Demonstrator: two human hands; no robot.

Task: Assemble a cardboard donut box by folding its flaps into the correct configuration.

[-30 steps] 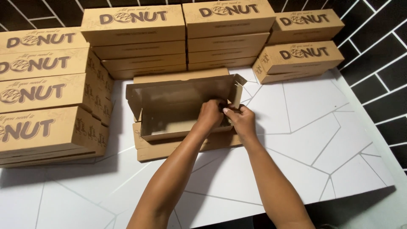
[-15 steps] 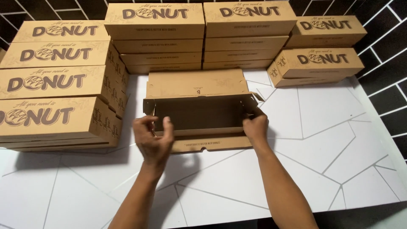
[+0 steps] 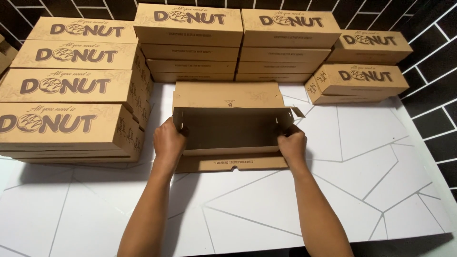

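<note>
A brown cardboard box (image 3: 231,131), half folded and open on top, lies in the middle of the white table (image 3: 247,214). Its lid flap stands flat behind it and a front flap lies flat toward me. My left hand (image 3: 168,140) grips the box's left end wall. My right hand (image 3: 292,144) grips the right end wall, where a small corner tab sticks out. Both hands press inward on the sides.
Finished brown printed boxes stand stacked around: a tall stack at the left (image 3: 71,90), two stacks behind (image 3: 190,43) (image 3: 285,43), and a shorter stack at the back right (image 3: 362,71). A dark tiled wall (image 3: 428,57) runs along the right and back.
The view has tilted down a little. My hands went from the box's middle right to its two ends, and the side walls now stand up.
</note>
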